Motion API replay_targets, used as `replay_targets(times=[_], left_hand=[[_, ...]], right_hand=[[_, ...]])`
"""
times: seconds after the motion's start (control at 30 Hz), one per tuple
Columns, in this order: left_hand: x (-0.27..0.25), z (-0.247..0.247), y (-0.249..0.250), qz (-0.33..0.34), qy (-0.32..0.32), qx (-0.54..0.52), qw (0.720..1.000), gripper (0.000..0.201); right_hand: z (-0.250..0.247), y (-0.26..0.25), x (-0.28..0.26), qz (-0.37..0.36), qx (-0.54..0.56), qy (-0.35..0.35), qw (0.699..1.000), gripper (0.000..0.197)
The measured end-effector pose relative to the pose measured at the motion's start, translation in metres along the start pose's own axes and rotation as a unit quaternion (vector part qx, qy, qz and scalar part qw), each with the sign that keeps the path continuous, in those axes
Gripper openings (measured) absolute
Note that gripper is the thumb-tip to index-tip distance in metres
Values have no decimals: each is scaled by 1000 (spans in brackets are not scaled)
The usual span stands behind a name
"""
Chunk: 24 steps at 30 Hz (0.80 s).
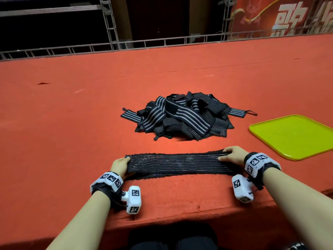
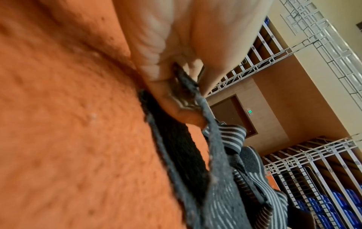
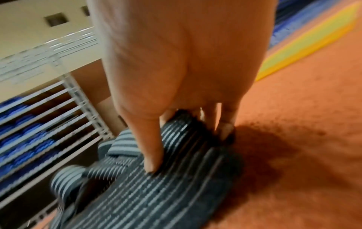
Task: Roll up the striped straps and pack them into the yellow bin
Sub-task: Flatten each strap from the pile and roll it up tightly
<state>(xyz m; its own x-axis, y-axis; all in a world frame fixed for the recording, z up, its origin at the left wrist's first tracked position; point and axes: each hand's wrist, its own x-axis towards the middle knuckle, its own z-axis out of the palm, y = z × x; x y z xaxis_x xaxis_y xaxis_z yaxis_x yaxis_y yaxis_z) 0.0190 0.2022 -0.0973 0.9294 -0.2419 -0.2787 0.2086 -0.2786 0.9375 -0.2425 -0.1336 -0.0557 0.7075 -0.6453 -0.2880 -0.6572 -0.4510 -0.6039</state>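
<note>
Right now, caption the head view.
Both hands, left hand and right hand, hold a striped strap flat.

My strap (image 1: pixel 180 164) is ribbed, matt cloth; at two o'clock the yellow bin (image 1: pixel 288 137) looks glossy plastic; the red carpet (image 1: pixel 72 114) is rough.

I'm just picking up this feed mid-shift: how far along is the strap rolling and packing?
Done: nothing visible; the flat yellow-green plastic bin shows no rolls.
In hand: one black strap with thin grey stripes lies stretched flat on the red carpeted surface, unrolled; the left hand grips one end, the right hand the other.
Left: roll and pack it, then the heap of tangled striped straps behind.
</note>
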Motion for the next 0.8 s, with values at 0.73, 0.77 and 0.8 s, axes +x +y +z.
replay_targets(times=[0.73, 0.77, 0.8], left_hand=[[-24, -10, 26, 118, -41, -105, 987, 6], [-25, -9, 26, 108, -52, -144, 982, 2], [-27, -7, 27, 106, -62, -180, 976, 3]], right_hand=[[-8, 13, 8, -1, 474, 227, 851, 16], [-6, 12, 8, 0, 503, 213, 838, 13], [-5, 10, 9, 5, 535, 206, 819, 11]])
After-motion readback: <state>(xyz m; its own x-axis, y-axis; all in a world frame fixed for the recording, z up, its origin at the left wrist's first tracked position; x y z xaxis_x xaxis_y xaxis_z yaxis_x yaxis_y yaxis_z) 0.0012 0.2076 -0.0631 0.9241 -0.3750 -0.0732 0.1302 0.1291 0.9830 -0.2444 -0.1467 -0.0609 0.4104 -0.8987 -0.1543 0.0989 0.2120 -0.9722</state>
